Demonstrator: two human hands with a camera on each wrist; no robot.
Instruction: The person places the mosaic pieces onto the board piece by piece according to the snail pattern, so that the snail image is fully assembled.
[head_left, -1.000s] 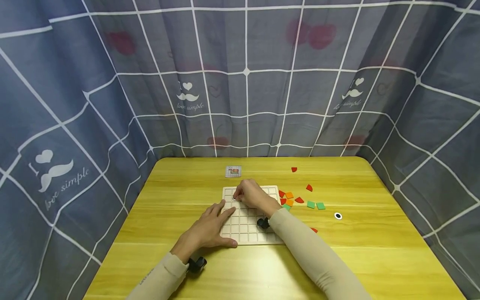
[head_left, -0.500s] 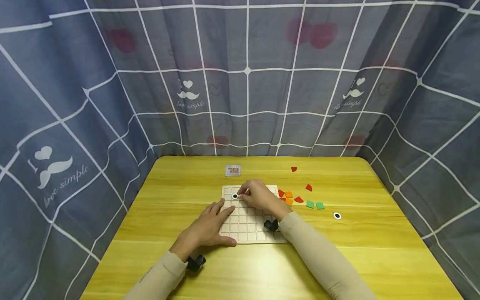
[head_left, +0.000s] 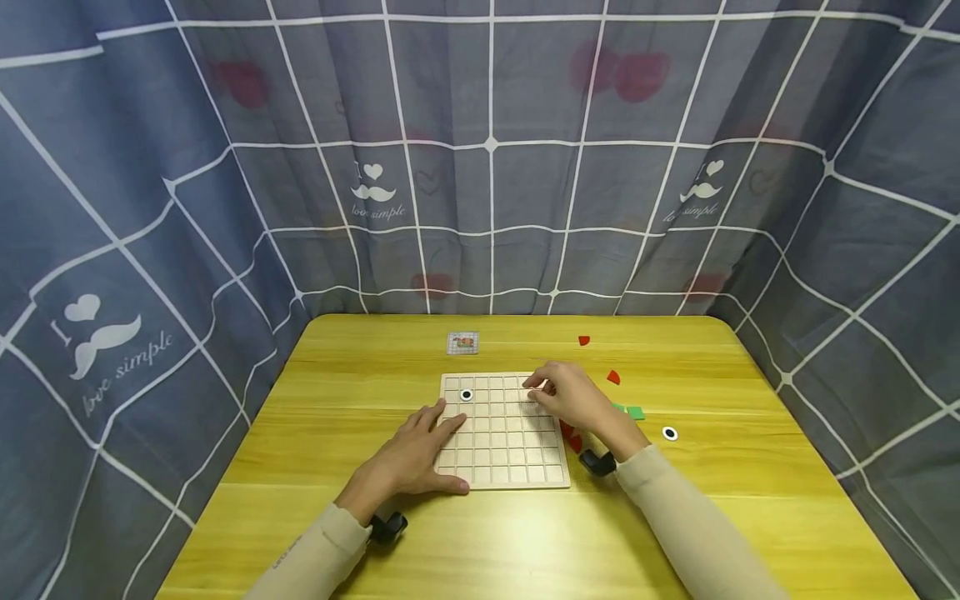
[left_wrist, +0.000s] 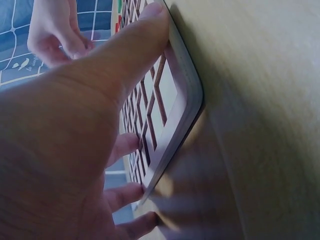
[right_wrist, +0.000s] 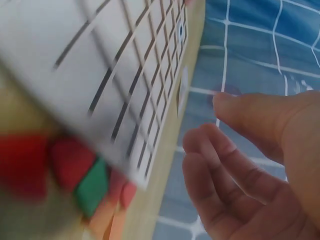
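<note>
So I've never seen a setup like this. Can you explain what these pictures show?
There is no machine grip here: a person's two bare hands do the work. The widest picture comes from a camera on the head, looking forward and down. The other two come from the left wrist camera and the right wrist camera, so they look tilted.

On the wooden table lies a pale gridded board with one eye-like disc on it. Red pieces, green pieces, orange pieces and a second disc lie to its right. A small picture card lies beyond it.

The left hand rests on the board's left side. The right hand is at its far right corner, with nothing visibly held.
</note>
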